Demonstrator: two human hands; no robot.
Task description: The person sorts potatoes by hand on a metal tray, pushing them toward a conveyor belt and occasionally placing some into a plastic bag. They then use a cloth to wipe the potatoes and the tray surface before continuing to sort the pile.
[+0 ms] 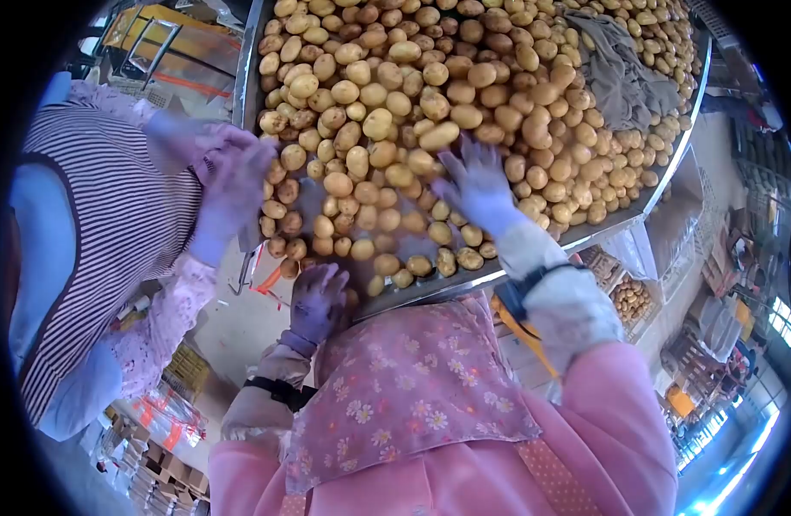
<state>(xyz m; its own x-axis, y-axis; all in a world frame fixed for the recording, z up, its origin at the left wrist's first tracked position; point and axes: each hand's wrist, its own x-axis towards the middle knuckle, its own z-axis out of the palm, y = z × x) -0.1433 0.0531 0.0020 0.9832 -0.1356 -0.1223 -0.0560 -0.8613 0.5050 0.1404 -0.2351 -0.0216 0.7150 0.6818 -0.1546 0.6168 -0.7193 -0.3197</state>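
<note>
Many potatoes (378, 124) lie heaped on a metal-edged sorting table (430, 292). My right hand (480, 187), in a purple glove, reaches over the heap with its fingers spread, touching or just above the potatoes. Near the table's front left edge is my left hand (320, 301), also gloved in purple, its fingers curled; a potato seems to be partly hidden beside its palm, and I cannot make out whether it is gripped. A few loose potatoes lie between my two hands along the front edge.
On the left a co-worker in a striped apron (129, 198) holds gloved hands (232, 172) at the table's left edge. A grey cloth (623, 73) lies on the potatoes at the right. Below the right edge stands a crate of potatoes (632, 301).
</note>
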